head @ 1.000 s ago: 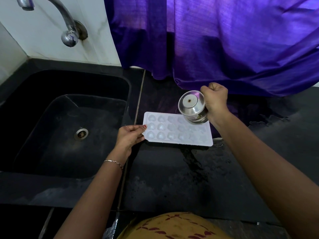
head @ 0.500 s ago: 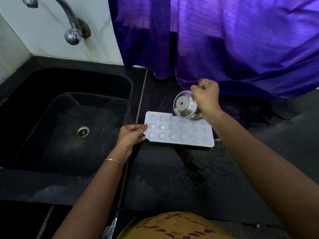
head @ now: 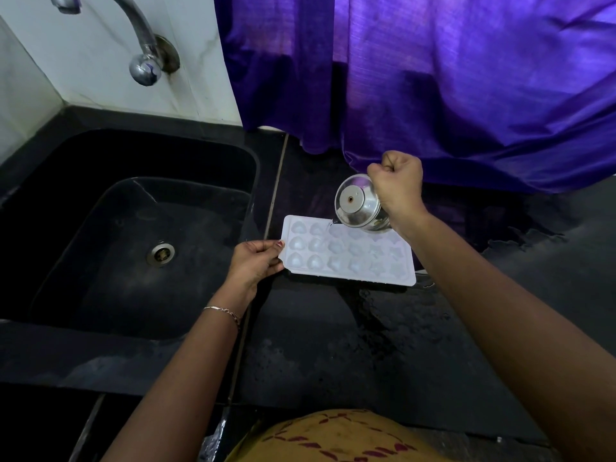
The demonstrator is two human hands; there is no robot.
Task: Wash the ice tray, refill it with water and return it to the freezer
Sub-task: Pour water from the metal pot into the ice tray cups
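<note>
A white ice tray (head: 346, 253) with heart-shaped cells lies flat on the black counter, just right of the sink. My left hand (head: 256, 263) grips its left short edge. My right hand (head: 398, 190) is closed around a small steel cup (head: 358, 205), tipped over with its base towards me above the tray's far edge. A thin stream of water runs from the cup's rim into a cell of the back row. The cup's mouth is hidden behind its body.
A black sink (head: 133, 235) with a round drain (head: 161, 254) lies to the left, under a chrome tap (head: 143, 51). A purple curtain (head: 433, 78) hangs down to the counter behind the tray. The counter (head: 366, 345) in front of the tray is wet.
My right hand has carried the tipped cup leftward along the tray's back row. The left hand and the tray have stayed in place.
</note>
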